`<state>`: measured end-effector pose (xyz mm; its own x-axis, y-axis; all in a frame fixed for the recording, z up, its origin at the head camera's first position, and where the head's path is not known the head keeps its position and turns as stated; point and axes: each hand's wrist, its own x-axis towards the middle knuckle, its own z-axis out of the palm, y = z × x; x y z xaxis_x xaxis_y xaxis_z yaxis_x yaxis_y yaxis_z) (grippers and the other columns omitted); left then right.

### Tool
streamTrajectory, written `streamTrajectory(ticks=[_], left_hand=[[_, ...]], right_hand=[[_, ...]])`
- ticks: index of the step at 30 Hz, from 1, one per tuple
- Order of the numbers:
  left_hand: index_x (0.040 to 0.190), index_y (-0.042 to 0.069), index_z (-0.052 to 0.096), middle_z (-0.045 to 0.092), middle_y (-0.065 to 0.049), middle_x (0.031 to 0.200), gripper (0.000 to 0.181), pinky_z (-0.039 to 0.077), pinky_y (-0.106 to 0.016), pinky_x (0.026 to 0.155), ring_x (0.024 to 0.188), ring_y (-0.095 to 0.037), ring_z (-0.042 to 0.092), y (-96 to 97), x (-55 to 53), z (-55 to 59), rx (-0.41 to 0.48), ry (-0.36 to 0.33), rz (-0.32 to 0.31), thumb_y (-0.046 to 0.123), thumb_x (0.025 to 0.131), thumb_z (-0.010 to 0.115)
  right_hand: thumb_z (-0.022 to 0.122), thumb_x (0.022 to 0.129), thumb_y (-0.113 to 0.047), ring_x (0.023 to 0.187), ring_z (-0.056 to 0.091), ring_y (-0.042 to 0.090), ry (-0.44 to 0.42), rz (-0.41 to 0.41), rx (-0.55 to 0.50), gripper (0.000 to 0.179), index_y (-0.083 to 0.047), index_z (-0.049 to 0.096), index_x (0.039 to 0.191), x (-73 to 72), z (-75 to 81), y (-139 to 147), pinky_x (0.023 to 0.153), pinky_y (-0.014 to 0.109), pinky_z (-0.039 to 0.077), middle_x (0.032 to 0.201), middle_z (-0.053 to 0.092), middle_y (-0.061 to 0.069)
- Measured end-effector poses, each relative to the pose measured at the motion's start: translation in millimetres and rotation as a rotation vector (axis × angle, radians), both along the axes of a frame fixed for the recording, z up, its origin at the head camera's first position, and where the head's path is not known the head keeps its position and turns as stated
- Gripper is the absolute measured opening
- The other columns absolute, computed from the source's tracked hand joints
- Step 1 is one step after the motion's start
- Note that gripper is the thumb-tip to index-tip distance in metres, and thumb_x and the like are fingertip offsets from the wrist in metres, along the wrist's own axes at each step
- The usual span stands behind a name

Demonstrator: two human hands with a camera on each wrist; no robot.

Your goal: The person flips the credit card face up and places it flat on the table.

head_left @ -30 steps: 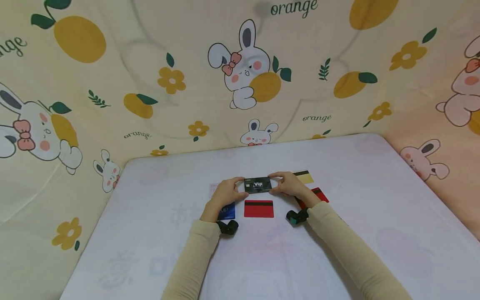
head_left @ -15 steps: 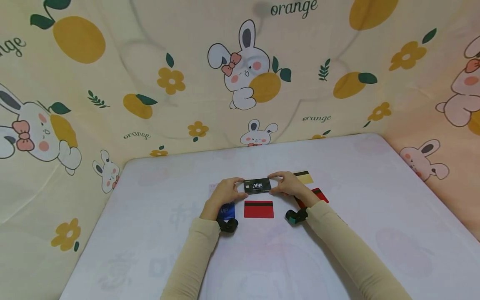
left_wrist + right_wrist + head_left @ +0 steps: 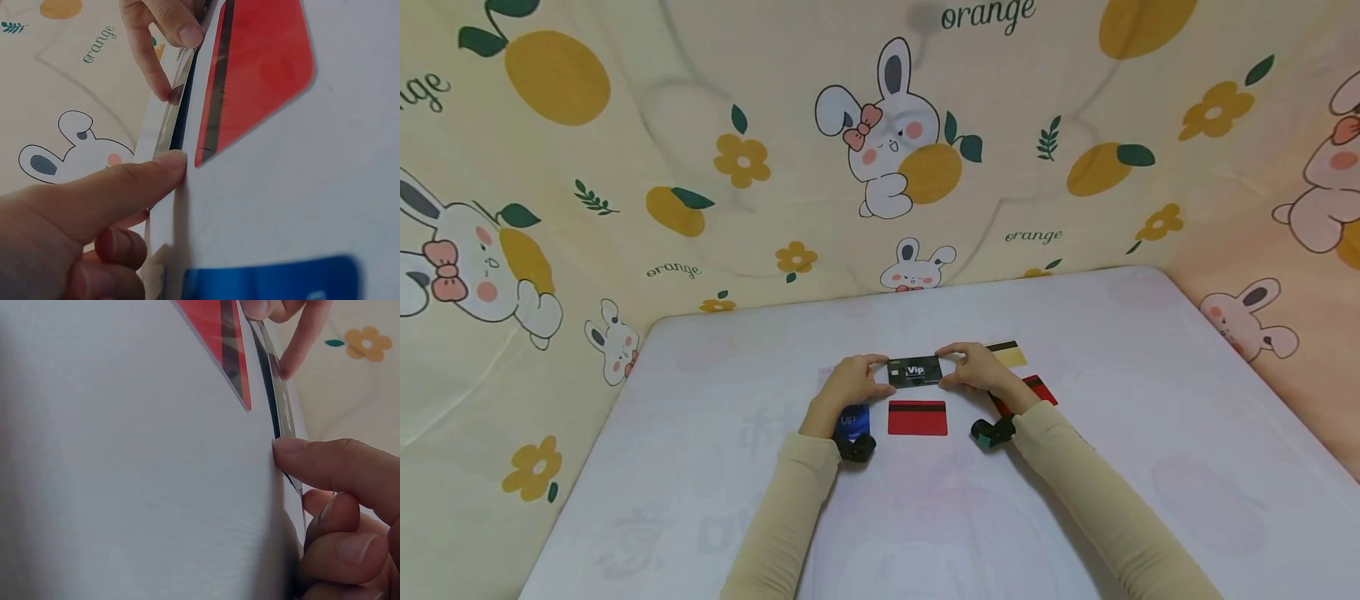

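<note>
In the head view a black card with "Vip" on it [image 3: 914,372] is held level between both hands. My left hand [image 3: 848,382] grips its left end, thumb at the near corner and index finger at the far one. The right hand [image 3: 979,369] holds the right end the same way. Both wrist views show the card nearly edge-on, with the left thumb [image 3: 169,164] and right thumb [image 3: 294,450] against its near edge. Whether it touches the table cannot be told. A red card with a dark stripe [image 3: 917,419] lies just in front of it.
A blue VIP card [image 3: 854,422] lies partly under the left wrist, and a pale card [image 3: 825,377] shows behind the left hand. On the right are a gold striped card [image 3: 1009,354] and another red card [image 3: 1041,390], partly hidden by the right arm. The white table [image 3: 700,467] meets a patterned cloth.
</note>
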<state>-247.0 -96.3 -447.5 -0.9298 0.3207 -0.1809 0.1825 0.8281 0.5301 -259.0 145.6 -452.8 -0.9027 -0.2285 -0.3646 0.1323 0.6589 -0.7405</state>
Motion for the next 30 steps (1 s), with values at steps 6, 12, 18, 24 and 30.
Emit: streamTrajectory(ticks=[6,12,18,24,30], left_hand=[[0.136,0.014,0.056,0.048,0.003,0.066,0.061,0.034,-0.021,0.062,0.064,-0.010,0.043,-1.7,2.0,2.7,-0.010,0.007,0.000,0.032,0.081,0.076],[0.135,0.016,0.057,0.048,0.003,0.068,0.058,0.033,-0.022,0.060,0.064,-0.011,0.043,-1.9,8.0,4.7,0.005,0.007,0.013,0.032,0.083,0.075],[0.133,0.014,0.059,0.047,0.003,0.067,0.054,0.031,-0.022,0.057,0.061,-0.010,0.041,-3.2,15.9,6.9,0.042,0.044,0.016,0.032,0.083,0.074],[0.132,0.011,0.059,0.045,0.004,0.065,0.052,0.032,-0.020,0.057,0.059,-0.009,0.039,-6.2,24.7,8.0,0.071,0.088,-0.015,0.031,0.085,0.072],[0.129,0.010,0.061,0.045,0.003,0.064,0.049,0.031,-0.020,0.056,0.059,-0.009,0.039,-10.4,35.2,6.8,0.091,0.106,-0.019,0.028,0.085,0.072]], right_hand=[[0.075,0.080,-0.020,0.044,0.035,0.013,0.004,0.014,-0.011,0.059,-0.014,0.054,0.135,-0.4,-0.9,1,0.047,0.023,0.029,0.049,0.039,-0.003],[0.075,0.080,-0.020,0.046,0.037,0.013,0.024,0.017,-0.037,0.060,-0.014,0.054,0.135,2.6,-1.5,3,0.049,0.024,0.030,0.051,0.040,-0.003],[0.075,0.081,-0.021,0.048,0.039,0.013,0.058,0.063,-0.054,0.059,-0.011,0.054,0.135,11.5,1.6,7,0.050,0.023,0.030,0.052,0.041,-0.003],[0.076,0.081,-0.021,0.052,0.039,0.013,0.083,0.048,-0.052,0.057,-0.011,0.056,0.133,24.3,9.4,8,0.052,0.024,0.031,0.054,0.041,-0.003],[0.076,0.081,-0.017,0.050,0.039,0.012,0.070,0.045,-0.130,0.056,-0.006,0.056,0.132,37.0,11.6,9,0.050,0.022,0.032,0.055,0.043,-0.005]])
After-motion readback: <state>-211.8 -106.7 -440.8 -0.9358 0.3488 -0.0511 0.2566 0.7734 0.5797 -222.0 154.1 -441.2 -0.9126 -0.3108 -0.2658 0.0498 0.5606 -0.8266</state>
